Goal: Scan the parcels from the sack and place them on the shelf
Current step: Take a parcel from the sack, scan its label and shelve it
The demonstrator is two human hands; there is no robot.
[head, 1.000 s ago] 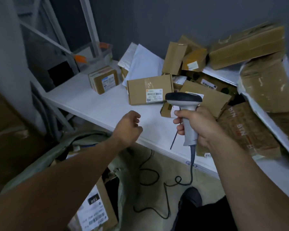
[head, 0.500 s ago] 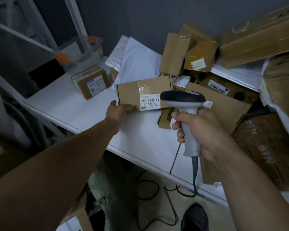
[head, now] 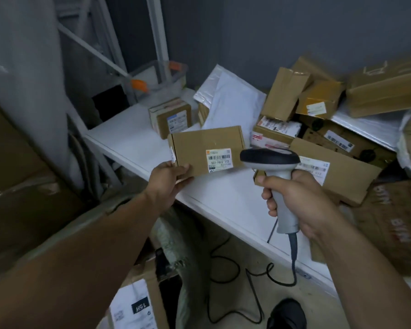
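Note:
My left hand [head: 167, 178] grips the lower left corner of a flat brown cardboard parcel [head: 199, 148], thumb on its face, and holds it tilted above the white shelf [head: 133, 148]. Its white barcode label [head: 220, 160] faces me. My right hand [head: 294, 198] is wrapped round the grey handle of a barcode scanner [head: 269, 160], whose dark head sits just right of the label. The greenish sack [head: 176, 245] lies open below the shelf edge, with a labelled box [head: 138, 302] in it.
Many brown boxes [head: 318, 100] and white padded mailers [head: 230, 103] are heaped on the shelf's right and back. A small box [head: 170, 117] and a clear tub [head: 159, 79] stand at the back left. The scanner's black cable [head: 247, 276] coils on the floor by my shoe [head: 286, 314].
My left hand reached from near the shelf edge to the flat parcel, took its corner and lifted it off the shelf towards me. The scanner stayed in my right hand.

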